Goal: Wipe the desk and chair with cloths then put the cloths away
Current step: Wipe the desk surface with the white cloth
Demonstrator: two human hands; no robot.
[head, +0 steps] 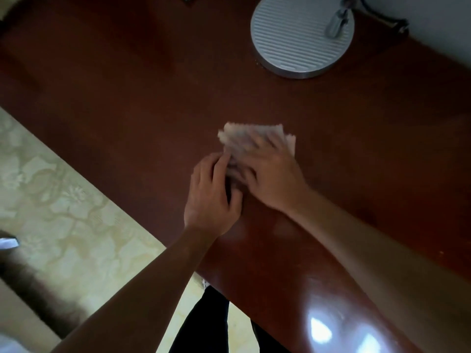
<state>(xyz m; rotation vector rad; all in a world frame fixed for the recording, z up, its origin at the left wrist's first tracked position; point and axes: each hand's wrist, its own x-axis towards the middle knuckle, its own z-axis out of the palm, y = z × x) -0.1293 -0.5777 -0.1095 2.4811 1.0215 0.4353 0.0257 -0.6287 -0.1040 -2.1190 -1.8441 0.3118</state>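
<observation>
Mid-wipe at frame center, both hands [212, 189] [274, 178] pressing flat, uncurled fingers on cloth [251, 138] against worktop [127, 98]; probably sweeping toward lamp base [302, 36] next.

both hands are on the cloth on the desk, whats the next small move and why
Probably sweep the cloth on toward the lamp base: the right hand lies flat on it, the left hand touches its near edge, and the desk beyond looks unwiped.

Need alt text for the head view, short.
Both hands, left hand and right hand, rest on a pale cloth, blurred, on a dark red-brown desk. A round ribbed silver lamp base stands behind; patterned cream floor lies left.
</observation>
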